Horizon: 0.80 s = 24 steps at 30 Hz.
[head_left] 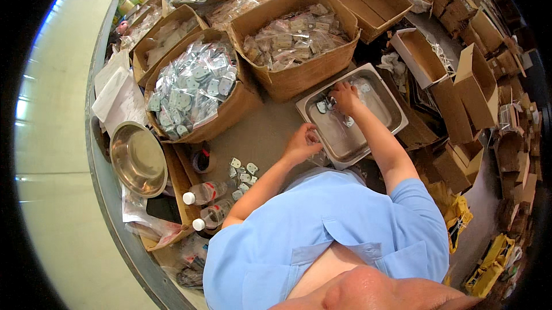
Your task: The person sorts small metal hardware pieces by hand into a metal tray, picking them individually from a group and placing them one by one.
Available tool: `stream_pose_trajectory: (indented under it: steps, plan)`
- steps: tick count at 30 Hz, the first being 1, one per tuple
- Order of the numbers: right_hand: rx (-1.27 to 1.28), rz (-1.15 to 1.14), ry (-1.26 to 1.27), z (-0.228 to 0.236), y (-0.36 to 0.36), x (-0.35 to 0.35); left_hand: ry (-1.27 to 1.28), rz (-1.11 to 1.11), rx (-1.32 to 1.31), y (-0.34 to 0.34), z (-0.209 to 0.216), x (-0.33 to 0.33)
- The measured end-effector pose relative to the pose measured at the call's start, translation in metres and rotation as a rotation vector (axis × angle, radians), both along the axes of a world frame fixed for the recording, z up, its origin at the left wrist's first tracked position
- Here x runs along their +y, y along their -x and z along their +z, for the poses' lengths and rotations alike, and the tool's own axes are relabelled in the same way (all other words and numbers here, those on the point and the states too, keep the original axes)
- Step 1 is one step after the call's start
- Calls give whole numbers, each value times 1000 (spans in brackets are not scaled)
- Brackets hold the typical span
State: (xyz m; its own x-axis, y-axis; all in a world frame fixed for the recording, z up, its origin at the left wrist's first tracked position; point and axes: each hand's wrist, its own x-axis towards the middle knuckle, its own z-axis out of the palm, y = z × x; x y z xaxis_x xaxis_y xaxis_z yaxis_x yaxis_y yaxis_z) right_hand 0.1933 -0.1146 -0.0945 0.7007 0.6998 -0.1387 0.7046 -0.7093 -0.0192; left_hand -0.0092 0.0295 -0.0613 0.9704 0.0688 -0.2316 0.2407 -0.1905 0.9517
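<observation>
A rectangular metal tray [394, 93] lies tilted in front of me, with a few small metal plates [349, 121] in it. My right hand [345, 98] reaches into its far part, fingers closed around small metal plates [322, 106]. By the tray's near left edge is my left hand [303, 144], its fingers curled on what looks like a clear plastic bag [319, 157], partly hidden. More loose metal plates [246, 176] are piled on the table left of my left forearm.
Cardboard boxes hold bagged metal plates [198, 83] and bagged brownish pieces [299, 37]. To the left are a round metal bowl [138, 159] and two clear bottles [207, 192] with white caps. Several cartons [476, 89] stack up at right. An open carton [369, 4] stands behind the tray.
</observation>
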Motion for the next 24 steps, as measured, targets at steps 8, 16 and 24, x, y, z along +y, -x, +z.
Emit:
stream_pose_trajectory:
  steps: [8,16,24]
  plan:
    - [155,83,160,17,18,3,198,-72,69,-3,-18,-5]
    - [224,6,-117,14,28,-14,443,-82,139,-9,-48,-6]
    - [882,127,-574,77,66,-6,622,-79,58,-8,-31,-5]
